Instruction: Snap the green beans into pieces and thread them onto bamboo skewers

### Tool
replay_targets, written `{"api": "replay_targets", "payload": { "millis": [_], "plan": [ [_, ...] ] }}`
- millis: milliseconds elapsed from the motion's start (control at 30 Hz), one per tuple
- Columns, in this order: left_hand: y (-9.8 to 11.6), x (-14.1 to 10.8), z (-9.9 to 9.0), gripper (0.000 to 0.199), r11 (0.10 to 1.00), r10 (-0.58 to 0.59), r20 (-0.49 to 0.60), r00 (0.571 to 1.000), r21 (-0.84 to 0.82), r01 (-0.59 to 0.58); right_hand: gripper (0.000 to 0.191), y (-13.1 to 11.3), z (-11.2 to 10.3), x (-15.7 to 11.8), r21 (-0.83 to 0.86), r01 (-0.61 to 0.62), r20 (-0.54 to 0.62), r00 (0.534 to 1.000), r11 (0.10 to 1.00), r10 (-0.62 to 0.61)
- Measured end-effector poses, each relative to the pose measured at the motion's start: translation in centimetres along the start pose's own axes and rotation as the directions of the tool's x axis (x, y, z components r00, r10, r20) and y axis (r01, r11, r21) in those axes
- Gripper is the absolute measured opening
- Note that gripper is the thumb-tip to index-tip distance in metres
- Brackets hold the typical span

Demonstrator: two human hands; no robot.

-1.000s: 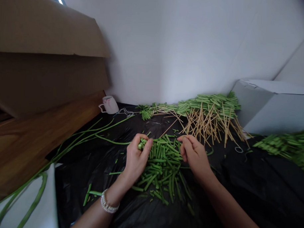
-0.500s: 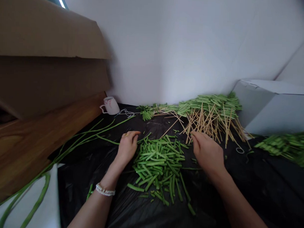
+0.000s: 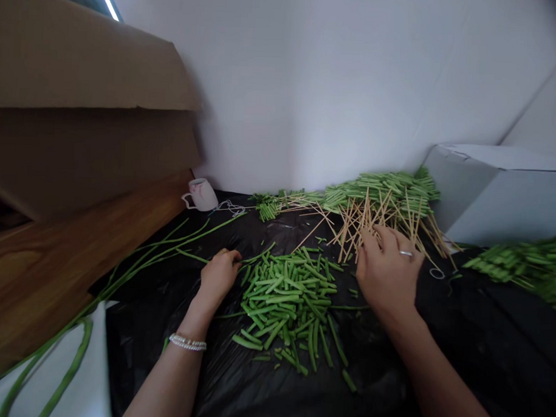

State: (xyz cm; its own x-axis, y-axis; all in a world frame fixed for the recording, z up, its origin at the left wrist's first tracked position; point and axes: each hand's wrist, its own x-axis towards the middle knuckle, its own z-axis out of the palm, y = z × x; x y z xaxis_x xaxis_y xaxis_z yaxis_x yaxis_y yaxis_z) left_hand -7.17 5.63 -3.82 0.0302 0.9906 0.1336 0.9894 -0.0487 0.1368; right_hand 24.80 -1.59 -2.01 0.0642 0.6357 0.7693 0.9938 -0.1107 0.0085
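A loose heap of short cut green bean pieces (image 3: pixel 286 300) lies on the black plastic sheet (image 3: pixel 248 402). At the heap's left edge my left hand (image 3: pixel 218 276) is closed, thumb and fingers drawn together. A thin green bean lies by its fingertips; whether anything is pinched there I cannot make out. My right hand (image 3: pixel 389 273), back upward and fingers bent but apart, hovers at the near ends of the bare wooden skewers (image 3: pixel 350 229). Beyond them, rows of bean pieces (image 3: pixel 383 191) are stacked on the skewers' far ends. Its fingertips partly cover the sticks.
Long uncut beans (image 3: pixel 143 261) trail along the left side. A white mug (image 3: pixel 202 194) stands at the back left beside a thin cord (image 3: pixel 230 207). A cardboard box (image 3: pixel 95 74) looms left, a white box (image 3: pixel 501 198) right. More bean skewers (image 3: pixel 526 266) lie far right.
My left hand has drawn slightly left and down. My right hand has turned and spread its fingers, shifting right over the skewers' near ends.
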Motion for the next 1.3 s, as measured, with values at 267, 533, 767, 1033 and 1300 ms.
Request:
{"api": "replay_targets", "payload": {
  "millis": [267,533,767,1033,1300],
  "plan": [
    [0.7,0.5,0.3,0.016,0.962,0.125,-0.419,0.899,-0.169,-0.213,0.025,-1.9,-0.1,-0.5,0.162,0.105,-0.051,0.994,0.981,-0.098],
    [5.2,-3.0,-1.1,0.031,0.597,0.518,-0.709,0.479,-0.102,-0.796,0.037,-5.3,-1.2,-1.8,0.447,0.378,-0.181,0.926,0.811,-0.332],
    [7.0,-6.1,-1.6,0.039,0.344,0.695,-0.647,0.313,-0.083,-0.935,0.018,-6.4,-1.7,-2.5,0.647,0.358,-0.137,0.923,0.673,-0.359],
    [7.7,-5.4,-1.9,0.029,0.572,0.387,-0.729,0.565,-0.29,-0.767,0.007,-4.9,-2.2,-1.2,0.893,-0.246,0.173,0.96,0.376,0.218],
    [7.8,-5.1,-1.3,0.02,0.548,0.496,-0.6,0.628,-0.346,-0.762,0.014,-4.6,-1.7,0.0,0.651,-0.523,0.675,0.731,-0.551,0.103]
  ]
}}
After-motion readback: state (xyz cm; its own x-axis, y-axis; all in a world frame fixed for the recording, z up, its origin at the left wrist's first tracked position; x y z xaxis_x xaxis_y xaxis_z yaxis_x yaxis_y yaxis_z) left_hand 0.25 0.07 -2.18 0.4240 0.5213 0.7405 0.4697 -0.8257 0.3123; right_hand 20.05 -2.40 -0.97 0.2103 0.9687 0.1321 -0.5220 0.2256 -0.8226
